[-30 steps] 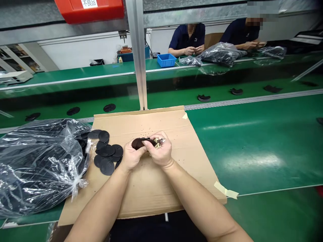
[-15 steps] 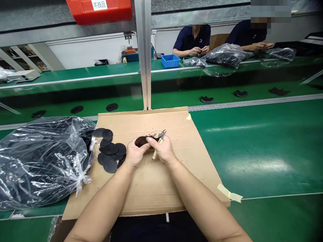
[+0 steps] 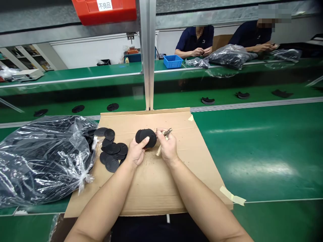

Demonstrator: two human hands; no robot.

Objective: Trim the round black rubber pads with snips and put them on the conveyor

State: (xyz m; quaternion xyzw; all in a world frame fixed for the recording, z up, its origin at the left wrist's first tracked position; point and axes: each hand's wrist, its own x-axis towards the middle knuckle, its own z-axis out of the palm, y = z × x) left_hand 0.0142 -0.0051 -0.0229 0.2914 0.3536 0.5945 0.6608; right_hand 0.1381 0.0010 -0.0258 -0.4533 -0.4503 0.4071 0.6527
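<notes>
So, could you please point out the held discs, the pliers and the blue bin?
Held discs (image 3: pixel 148 135), head view: front disc's face.
Pliers (image 3: pixel 168 131), head view: metal end.
Blue bin (image 3: pixel 173 64), head view: front wall.

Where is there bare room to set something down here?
The green worktop right of the cardboard sheet, nearer than the metal rail, looks bare; the sheet's right side, past the right hand, largely so. Crowded: its left side, with loose black discs between the plastic bag and the left hand.

"不良品", label (image 3: pixel 104 5) on red bin (image 3: pixel 113 17)
</notes>
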